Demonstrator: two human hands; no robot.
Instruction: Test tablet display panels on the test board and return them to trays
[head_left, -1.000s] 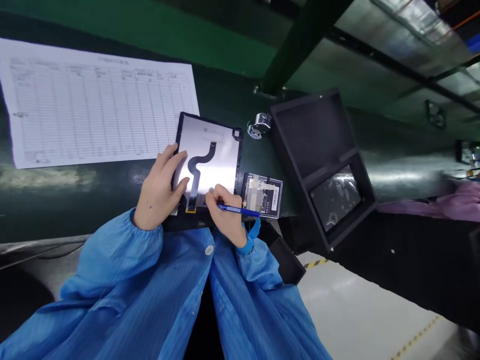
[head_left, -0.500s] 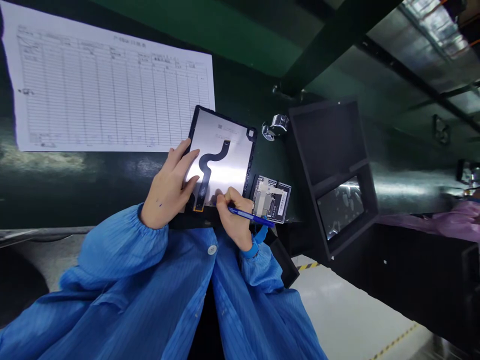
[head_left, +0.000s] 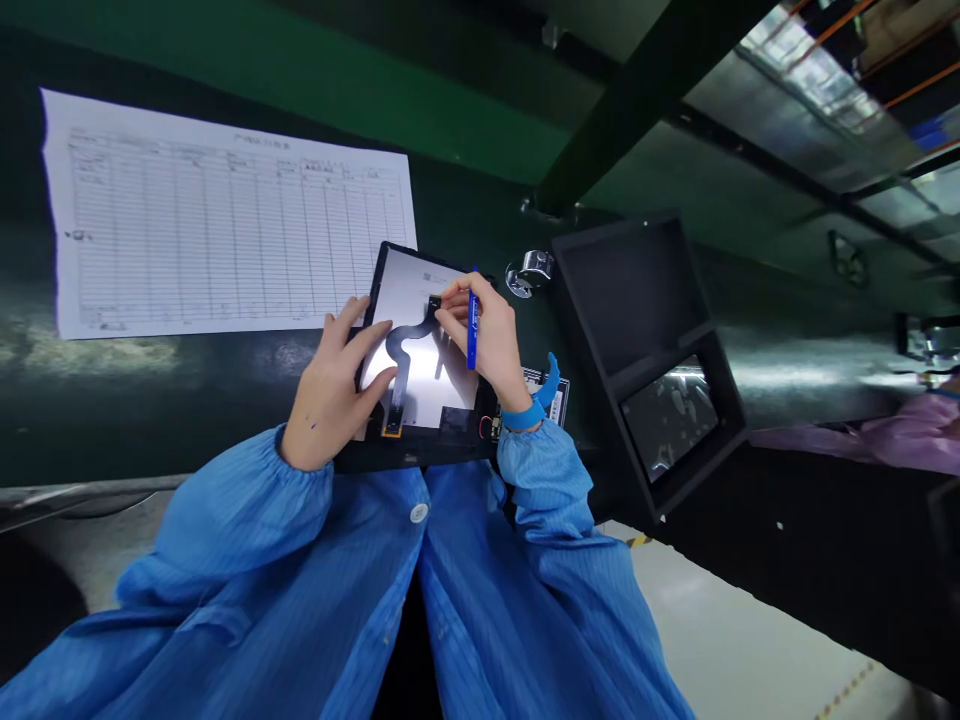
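Observation:
A display panel (head_left: 405,285) with a silver back and black frame lies on the bench in front of me. A black flat flex cable (head_left: 400,385) winds down its back, with a gold edge at the lower end. My left hand (head_left: 324,400) rests along the panel's left edge, fingers spread. Across the panel, my right hand (head_left: 487,335) keeps a blue pen (head_left: 472,325) tucked in its fingers. Its thumb and fingertips are at the cable's upper end; whether they pinch it I cannot tell. A circuit board (head_left: 556,405) is partly hidden behind my right wrist.
A printed table sheet (head_left: 240,240) lies at the left, reaching the panel's upper edge. Right of the panel are a shiny metal piece (head_left: 534,270) and a black tray (head_left: 637,290) with a dark glossy panel (head_left: 671,415) inside. A pink sleeve (head_left: 900,435) shows far right.
My right hand has moved up from the panel's lower edge to the cable's upper end, and the pen has swung from nearly level to upright. My left hand stays on the panel's left side.

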